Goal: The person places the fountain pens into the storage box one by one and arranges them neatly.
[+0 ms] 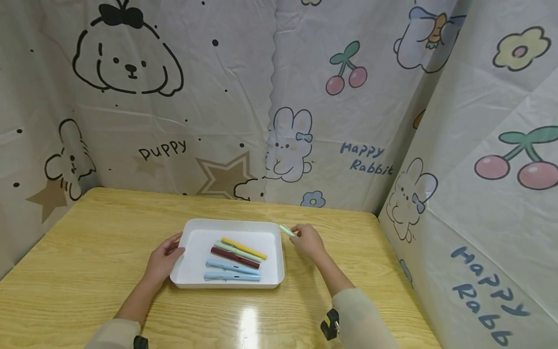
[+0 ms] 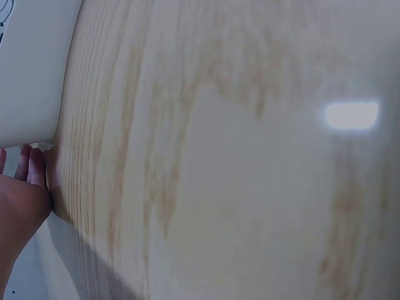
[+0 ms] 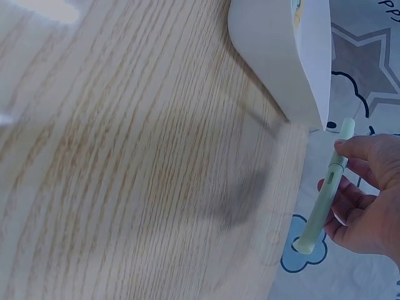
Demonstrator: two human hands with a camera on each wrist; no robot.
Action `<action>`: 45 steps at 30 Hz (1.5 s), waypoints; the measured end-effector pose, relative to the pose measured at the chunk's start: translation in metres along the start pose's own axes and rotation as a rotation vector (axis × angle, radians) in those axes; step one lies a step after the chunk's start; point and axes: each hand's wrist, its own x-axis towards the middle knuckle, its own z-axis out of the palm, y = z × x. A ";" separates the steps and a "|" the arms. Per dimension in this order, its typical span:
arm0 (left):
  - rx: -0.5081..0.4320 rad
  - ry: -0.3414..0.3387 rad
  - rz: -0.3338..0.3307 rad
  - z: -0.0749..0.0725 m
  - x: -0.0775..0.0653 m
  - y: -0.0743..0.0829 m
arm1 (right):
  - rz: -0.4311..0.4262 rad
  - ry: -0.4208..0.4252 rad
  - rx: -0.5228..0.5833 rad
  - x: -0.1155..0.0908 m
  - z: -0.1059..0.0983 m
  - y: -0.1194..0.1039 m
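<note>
In the head view, a white tray [image 1: 226, 285] stands on the table with several pens lying side by side in it. They are a yellow pen [image 1: 244, 248], a pale green pen [image 1: 237, 251], a dark red pen [image 1: 235, 257] and two light blue pens, the nearer light blue pen [image 1: 232, 276] close to the front wall. My left hand [image 1: 162, 261] grips the tray's left edge, thumb over the rim. Just past the right rim, my right hand [image 1: 308, 242] pinches another pale green pen [image 3: 325, 197] between thumb and fingers, held up off the table.
The wooden table [image 1: 209, 320] ends at a printed cloth backdrop [image 1: 226, 97] behind and a cloth side wall [image 1: 471, 232] on the right. Overhead light glares on the tabletop in front of the tray. Dark wrist cameras [image 1: 330, 325] sit on both sleeves.
</note>
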 end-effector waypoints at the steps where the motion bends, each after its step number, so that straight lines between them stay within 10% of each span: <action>1: -0.001 -0.001 -0.001 0.000 0.000 0.000 | -0.001 -0.002 -0.002 0.000 0.000 0.000; 45: 0.009 -0.020 0.015 -0.003 -0.002 0.002 | -0.054 -0.061 -0.041 0.010 0.006 -0.032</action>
